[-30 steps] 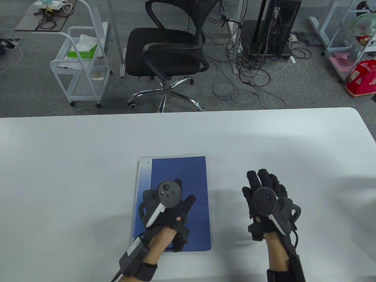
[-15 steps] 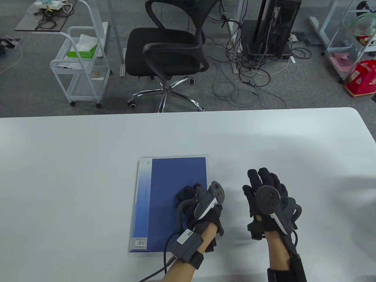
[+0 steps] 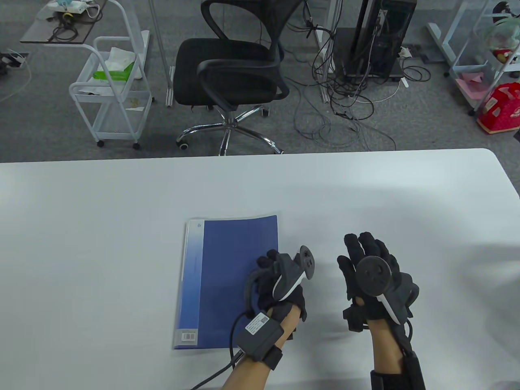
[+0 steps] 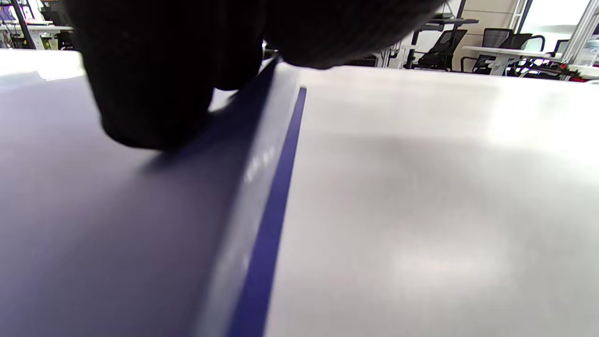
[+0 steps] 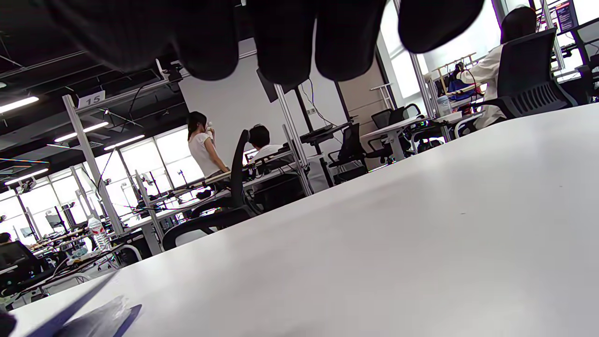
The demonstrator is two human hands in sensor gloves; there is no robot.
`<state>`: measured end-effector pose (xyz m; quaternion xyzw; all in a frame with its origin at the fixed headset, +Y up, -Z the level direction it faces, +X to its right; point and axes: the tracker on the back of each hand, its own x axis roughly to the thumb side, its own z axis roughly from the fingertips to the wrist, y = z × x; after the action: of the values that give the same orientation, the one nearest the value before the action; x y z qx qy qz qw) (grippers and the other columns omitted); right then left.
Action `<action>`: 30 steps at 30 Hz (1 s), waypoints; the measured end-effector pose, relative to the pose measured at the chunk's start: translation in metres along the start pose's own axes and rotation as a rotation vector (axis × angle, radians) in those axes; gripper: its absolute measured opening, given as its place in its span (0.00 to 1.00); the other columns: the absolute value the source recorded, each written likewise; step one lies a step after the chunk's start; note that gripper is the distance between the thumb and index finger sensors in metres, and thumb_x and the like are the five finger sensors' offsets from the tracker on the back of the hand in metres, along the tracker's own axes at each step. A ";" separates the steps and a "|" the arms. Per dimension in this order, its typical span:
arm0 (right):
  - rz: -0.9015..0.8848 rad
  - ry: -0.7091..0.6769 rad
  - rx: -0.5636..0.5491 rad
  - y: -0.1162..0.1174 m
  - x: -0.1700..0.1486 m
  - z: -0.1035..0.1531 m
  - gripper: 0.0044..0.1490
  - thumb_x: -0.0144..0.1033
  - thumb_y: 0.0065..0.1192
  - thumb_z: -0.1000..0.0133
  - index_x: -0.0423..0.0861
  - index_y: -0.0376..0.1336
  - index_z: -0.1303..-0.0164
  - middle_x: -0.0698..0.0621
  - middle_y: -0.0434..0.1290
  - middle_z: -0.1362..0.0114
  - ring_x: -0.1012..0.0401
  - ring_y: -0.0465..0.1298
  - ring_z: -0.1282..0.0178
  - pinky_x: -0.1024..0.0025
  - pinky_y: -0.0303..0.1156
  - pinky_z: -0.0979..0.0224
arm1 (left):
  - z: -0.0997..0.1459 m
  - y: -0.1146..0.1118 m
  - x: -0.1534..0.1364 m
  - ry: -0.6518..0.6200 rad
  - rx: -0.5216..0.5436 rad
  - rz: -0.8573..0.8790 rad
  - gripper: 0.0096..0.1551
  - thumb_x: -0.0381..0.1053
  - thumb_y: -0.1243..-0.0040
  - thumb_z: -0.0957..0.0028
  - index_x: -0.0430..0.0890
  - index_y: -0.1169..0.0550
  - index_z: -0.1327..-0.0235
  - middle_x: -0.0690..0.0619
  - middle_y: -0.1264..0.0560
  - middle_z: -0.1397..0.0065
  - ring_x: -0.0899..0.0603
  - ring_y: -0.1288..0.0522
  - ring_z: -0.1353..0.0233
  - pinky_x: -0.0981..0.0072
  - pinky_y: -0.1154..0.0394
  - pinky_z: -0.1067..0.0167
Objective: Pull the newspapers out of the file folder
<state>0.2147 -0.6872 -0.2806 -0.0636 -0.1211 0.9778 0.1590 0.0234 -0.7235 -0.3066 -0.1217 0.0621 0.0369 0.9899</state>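
Lifting the blue file folder (image 3: 227, 280) at lower centre of the tabletop (image 3: 122, 203), your left hand (image 3: 280, 284) pinched its right edge; your right hand (image 3: 373, 276) hovered, fingers spread, holding nothing. You did best to raise only the cover.

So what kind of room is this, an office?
Probably an open-plan office or lab: a white table with a swivel chair behind it, a computer tower amid tangled floor cables, and people at other desks in the right wrist view.
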 end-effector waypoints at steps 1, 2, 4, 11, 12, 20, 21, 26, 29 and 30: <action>-0.002 0.001 -0.001 0.000 0.000 0.000 0.38 0.57 0.57 0.54 0.62 0.61 0.31 0.51 0.64 0.18 0.45 0.66 0.18 0.37 0.61 0.24 | 0.002 0.010 -0.004 -0.003 0.000 0.001 0.39 0.37 0.41 0.49 0.29 0.36 0.23 0.25 0.28 0.25 0.25 0.14 0.40 0.56 0.08 0.55; -0.003 0.002 -0.001 0.000 0.000 0.000 0.38 0.57 0.57 0.54 0.62 0.61 0.30 0.51 0.64 0.18 0.45 0.66 0.18 0.37 0.61 0.24 | 0.004 0.017 -0.007 -0.005 0.001 0.005 0.39 0.36 0.41 0.49 0.29 0.36 0.23 0.26 0.27 0.25 0.26 0.12 0.41 0.58 0.07 0.56; -0.003 0.003 0.001 0.000 -0.001 0.000 0.38 0.57 0.57 0.54 0.62 0.61 0.30 0.51 0.64 0.18 0.45 0.66 0.18 0.37 0.61 0.24 | 0.008 0.041 -0.019 -0.003 0.003 0.029 0.39 0.34 0.39 0.50 0.30 0.36 0.23 0.27 0.26 0.25 0.30 0.10 0.42 0.61 0.06 0.58; 0.009 0.009 0.005 0.001 -0.003 -0.001 0.38 0.57 0.57 0.54 0.62 0.61 0.31 0.50 0.64 0.18 0.45 0.66 0.18 0.37 0.61 0.24 | 0.027 0.124 -0.076 0.003 0.016 0.107 0.40 0.34 0.36 0.51 0.31 0.35 0.23 0.29 0.25 0.26 0.34 0.08 0.44 0.65 0.05 0.60; 0.009 0.011 0.005 0.001 -0.003 -0.001 0.38 0.57 0.57 0.54 0.62 0.61 0.30 0.51 0.64 0.18 0.45 0.66 0.18 0.37 0.62 0.24 | 0.029 0.133 -0.083 0.006 0.018 0.107 0.40 0.34 0.36 0.51 0.31 0.35 0.23 0.29 0.25 0.26 0.34 0.08 0.44 0.65 0.05 0.60; 0.021 0.018 0.012 0.002 -0.005 -0.001 0.38 0.57 0.57 0.54 0.62 0.61 0.31 0.50 0.64 0.18 0.45 0.66 0.18 0.37 0.62 0.24 | 0.037 0.182 -0.166 0.158 0.053 -0.059 0.41 0.34 0.35 0.50 0.36 0.36 0.22 0.33 0.26 0.24 0.38 0.08 0.42 0.65 0.07 0.57; 0.023 0.019 0.013 0.002 -0.005 -0.001 0.38 0.57 0.57 0.54 0.62 0.61 0.31 0.50 0.64 0.18 0.45 0.66 0.18 0.37 0.62 0.24 | 0.038 0.183 -0.176 0.190 0.064 -0.114 0.41 0.34 0.34 0.50 0.36 0.36 0.22 0.33 0.26 0.24 0.38 0.08 0.42 0.64 0.08 0.56; 0.033 0.019 0.018 0.002 -0.004 -0.001 0.38 0.57 0.57 0.54 0.62 0.61 0.31 0.50 0.64 0.18 0.45 0.66 0.18 0.37 0.62 0.24 | 0.040 0.173 -0.203 0.279 0.165 -0.274 0.41 0.36 0.35 0.49 0.43 0.36 0.20 0.38 0.29 0.19 0.33 0.12 0.38 0.51 0.14 0.48; 0.039 0.020 0.021 0.003 -0.004 0.000 0.38 0.57 0.57 0.54 0.62 0.61 0.31 0.50 0.64 0.18 0.45 0.66 0.18 0.37 0.62 0.24 | 0.037 0.157 -0.215 0.329 0.174 -0.354 0.42 0.40 0.33 0.48 0.45 0.35 0.19 0.39 0.35 0.15 0.29 0.20 0.27 0.43 0.21 0.38; 0.040 0.022 0.023 0.003 -0.004 0.000 0.38 0.57 0.57 0.54 0.62 0.62 0.31 0.50 0.64 0.18 0.45 0.66 0.18 0.37 0.62 0.24 | 0.035 0.148 -0.220 0.358 0.173 -0.401 0.42 0.43 0.33 0.48 0.46 0.35 0.19 0.41 0.40 0.12 0.27 0.30 0.21 0.38 0.27 0.33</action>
<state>0.2180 -0.6909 -0.2814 -0.0748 -0.1067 0.9813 0.1416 -0.2036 -0.5845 -0.2792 -0.0512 0.2133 -0.1872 0.9575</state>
